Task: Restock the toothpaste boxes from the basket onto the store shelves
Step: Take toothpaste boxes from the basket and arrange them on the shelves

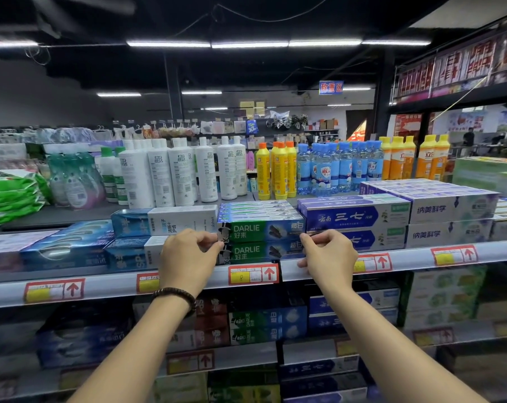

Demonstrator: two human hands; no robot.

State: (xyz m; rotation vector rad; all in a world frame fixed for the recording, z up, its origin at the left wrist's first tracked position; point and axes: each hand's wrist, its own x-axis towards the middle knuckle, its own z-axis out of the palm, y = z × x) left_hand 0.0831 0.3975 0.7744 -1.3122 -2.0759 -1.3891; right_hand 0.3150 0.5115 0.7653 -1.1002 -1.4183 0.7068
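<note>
**Where two hands meet it, the green DARLIE stack sits at the shelf's front edge**

As the person reaches both bare forearms up to the upper shelf, the left hand (188,257) and right hand (329,257) close in on opposite ends of the DARLIE boxes (259,231), a green stack two high at the front, with more of the same lined up behind it. Each hand has its fingers curled, thumb and fingertips pinching a box end about where the top box meets the one below. Which of the two boxes they actually have hold of cannot be told. The lower fingers of the right hand touch the shelf rail (319,270).

Between the hands, just below the stack, a red-and-yellow price tag (253,274) is clipped to the rail. A dark bead bracelet (175,296) circles the left wrist.

Just beyond the left hand lies a white toothpaste box (182,221), with blue boxes (69,245) further out on that side. Touching the stack on the right-hand side are blue-and-white toothpaste boxes (357,218), also two high.

Well beyond both hands stand white bottles (159,175), yellow bottles (278,173) and blue-capped clear bottles (336,170). Under the forearms, a lower shelf holds more green DARLIE packs (255,327) — blurred.
</note>
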